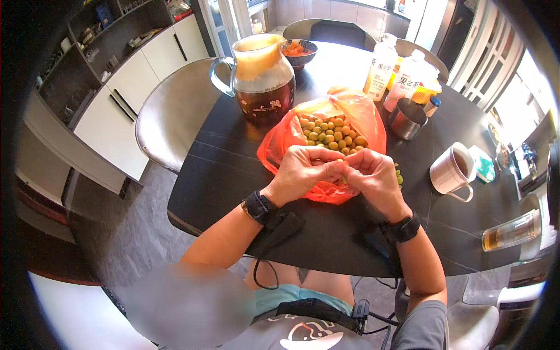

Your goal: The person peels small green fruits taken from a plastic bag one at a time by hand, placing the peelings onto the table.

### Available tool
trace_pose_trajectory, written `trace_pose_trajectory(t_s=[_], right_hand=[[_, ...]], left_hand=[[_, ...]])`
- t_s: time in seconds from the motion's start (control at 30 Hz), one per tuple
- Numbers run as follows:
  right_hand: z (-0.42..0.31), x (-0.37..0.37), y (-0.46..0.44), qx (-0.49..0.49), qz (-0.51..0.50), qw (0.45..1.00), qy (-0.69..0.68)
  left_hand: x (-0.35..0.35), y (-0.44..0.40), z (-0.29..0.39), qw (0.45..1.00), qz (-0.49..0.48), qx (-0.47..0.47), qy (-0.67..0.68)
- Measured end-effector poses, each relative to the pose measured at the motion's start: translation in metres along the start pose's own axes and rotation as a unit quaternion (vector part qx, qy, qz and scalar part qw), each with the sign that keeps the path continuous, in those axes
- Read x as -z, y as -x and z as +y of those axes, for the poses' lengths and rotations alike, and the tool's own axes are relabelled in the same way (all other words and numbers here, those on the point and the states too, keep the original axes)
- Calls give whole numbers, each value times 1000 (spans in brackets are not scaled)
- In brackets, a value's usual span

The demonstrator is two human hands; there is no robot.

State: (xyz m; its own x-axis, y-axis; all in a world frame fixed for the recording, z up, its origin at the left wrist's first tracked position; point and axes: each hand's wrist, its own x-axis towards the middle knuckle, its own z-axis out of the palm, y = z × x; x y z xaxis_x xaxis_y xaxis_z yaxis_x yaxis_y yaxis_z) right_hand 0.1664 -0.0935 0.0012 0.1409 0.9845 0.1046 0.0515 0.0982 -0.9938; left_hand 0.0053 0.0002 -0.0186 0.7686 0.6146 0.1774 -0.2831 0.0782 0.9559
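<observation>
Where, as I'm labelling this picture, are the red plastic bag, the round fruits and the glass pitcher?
Red plastic bag (371, 119): head view, on its wall, picture's right side.
Round fruits (330, 138): head view, on the pile's middle.
Glass pitcher (263, 87): head view, on the middle of its body.

We wear 2 black wristbands
Our grey shirt (white-printed), teal shorts, black belt, dark cable.

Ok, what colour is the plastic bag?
The plastic bag is translucent orange-red, best seen in the head view.
</observation>
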Motion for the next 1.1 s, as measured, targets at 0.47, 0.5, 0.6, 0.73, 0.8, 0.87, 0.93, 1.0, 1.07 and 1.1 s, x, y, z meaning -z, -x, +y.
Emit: trace_pose_trajectory(t_s=[0.47,0.5,0.6,0.73,0.8,0.87,0.93,1.0,1.07,1.1], right_hand=[[-2,0,0,-5,20,1000,12],[-3,1,-1,-4,19,1000,12],[-3,2,-1,-16,8,1000,-9],[-3,2,0,15,14,999,36],[-3,2,-1,30,14,998,56],[1,2,-2,60,25,996,59],[5,1,-3,59,31,996,59],[7,2,-3,58,37,996,60],[7,3,-3,39,47,995,78],[8,3,-3,39,47,995,78]], left_hand=[[0,-1,-1,1000,-3,-1,-20],[1,-1,-2,999,1,-4,-33],[0,-2,-2,999,-2,-10,-49],[-2,-2,-3,999,-3,-7,-48],[-3,-2,0,1000,-10,2,-27],[-2,-2,0,1000,-12,-4,-5],[-1,-3,-3,1000,-14,-9,18],[0,-4,-5,1000,-10,-8,20],[1,-4,-4,1000,-11,-14,3],[1,-4,-3,1000,-12,-20,-15]])
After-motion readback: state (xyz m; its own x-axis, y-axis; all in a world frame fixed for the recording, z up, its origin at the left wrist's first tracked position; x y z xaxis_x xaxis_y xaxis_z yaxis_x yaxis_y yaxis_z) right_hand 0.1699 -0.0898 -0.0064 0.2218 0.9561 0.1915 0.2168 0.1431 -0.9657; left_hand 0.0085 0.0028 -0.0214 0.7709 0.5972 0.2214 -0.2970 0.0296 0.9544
